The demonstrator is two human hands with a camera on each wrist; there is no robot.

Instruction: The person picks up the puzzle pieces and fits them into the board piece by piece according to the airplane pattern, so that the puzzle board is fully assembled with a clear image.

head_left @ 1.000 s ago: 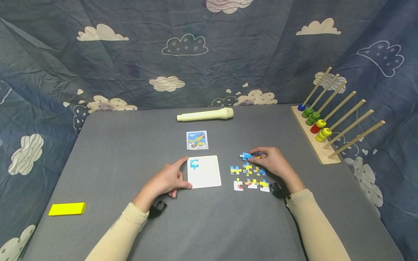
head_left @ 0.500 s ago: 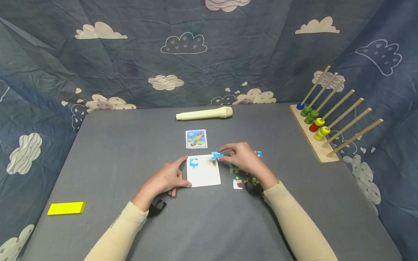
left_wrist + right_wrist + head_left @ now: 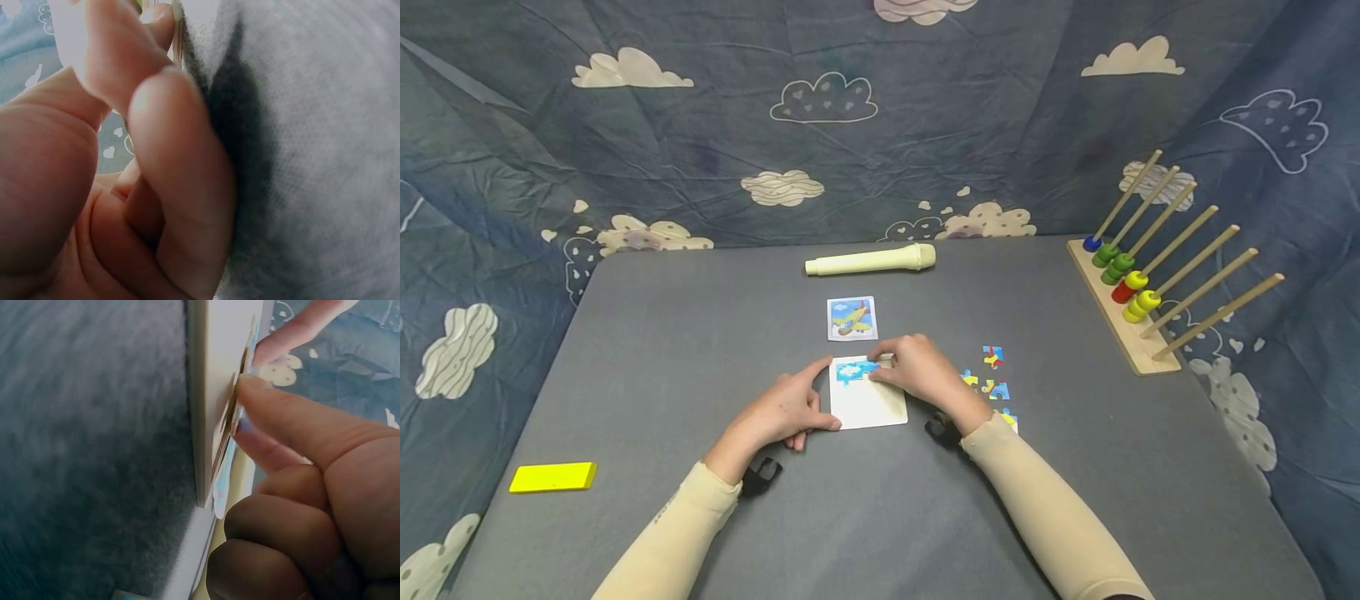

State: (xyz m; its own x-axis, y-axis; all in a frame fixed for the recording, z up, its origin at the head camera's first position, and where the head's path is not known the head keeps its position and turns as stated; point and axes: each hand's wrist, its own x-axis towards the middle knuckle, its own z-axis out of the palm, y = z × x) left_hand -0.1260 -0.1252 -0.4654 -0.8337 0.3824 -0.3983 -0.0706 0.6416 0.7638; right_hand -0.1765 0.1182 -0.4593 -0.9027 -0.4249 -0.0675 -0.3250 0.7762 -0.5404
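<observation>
A white puzzle tray point(image 3: 871, 408) lies in front of me. My left hand point(image 3: 782, 408) holds it by its left side, index finger at the far corner and thumb at the near one. In the left wrist view, that hand's other fingers point(image 3: 181, 162) are bent close to the cloth. My right hand point(image 3: 921, 371) pinches a blue jigsaw piece point(image 3: 868, 367) low over the tray's top row, beside a blue-and-white piece point(image 3: 846, 372) in the top left corner. From the right wrist, the pinched piece point(image 3: 238, 409) appears edge-on at the tray surface; whether it lies flat I cannot tell.
Several loose jigsaw pieces point(image 3: 997, 390) lie right of the tray, partly behind my right arm. A picture card point(image 3: 852, 318) with a plane and a pale toy microphone point(image 3: 870, 260) are beyond it. A peg abacus point(image 3: 1138, 317) stands right, a yellow block point(image 3: 553, 477) left.
My right hand has carried the blue piece left from the loose pieces, over the tray's right corner, to beside the top left piece. My left hand stays at the tray's left side.
</observation>
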